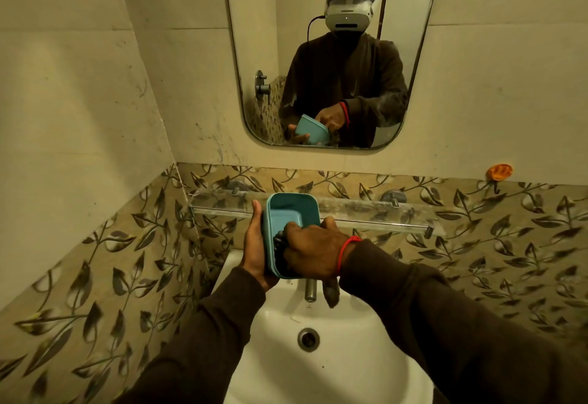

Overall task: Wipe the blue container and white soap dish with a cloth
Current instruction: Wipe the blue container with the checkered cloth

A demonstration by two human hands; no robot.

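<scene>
The blue container [291, 212] is a rounded rectangular tub, held over the sink with its open side facing me. My left hand [254, 252] grips its left wall from outside. My right hand [313, 252], with a red thread at the wrist, reaches into the tub's lower part and presses a dark cloth [280, 244] against the inside. A dark end of the cloth [331, 294] hangs below my right hand. No white soap dish is in view.
A white basin [318, 356] with a drain and a metal tap [310, 290] lies below my hands. A clear glass shelf [366, 212] runs along the leaf-patterned wall behind the container. A mirror [318, 85] hangs above; an orange hook [499, 172] is at the right.
</scene>
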